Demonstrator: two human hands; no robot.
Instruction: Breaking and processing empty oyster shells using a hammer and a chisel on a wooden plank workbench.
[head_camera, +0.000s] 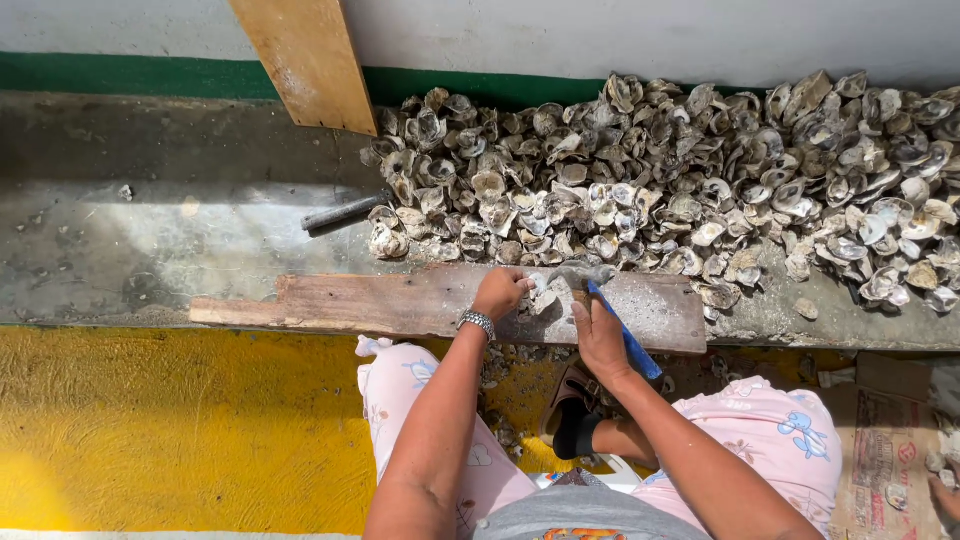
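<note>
Blue-handled tool (625, 335) sits gripped in the right hand (600, 338), its grey metal head (583, 273) resting over a rough oyster shell (543, 293). The left hand (500, 292), with a metal watch band (477, 321) on the wrist, is curled around that shell, pinning it on a worn wooden plank (380, 303) dusted with grey grit. Just behind the plank there's a big heap of shells (700, 180), all craggy, pale and pearly inside, spread along a grey concrete ledge (150, 230). A dark metal bar (345, 213) lies at the heap's left edge, and a lighter board (310, 60) leans on the wall. Floor below is bright yellow (170, 430); a brown printed cardboard piece (885, 450) lies far right.
</note>
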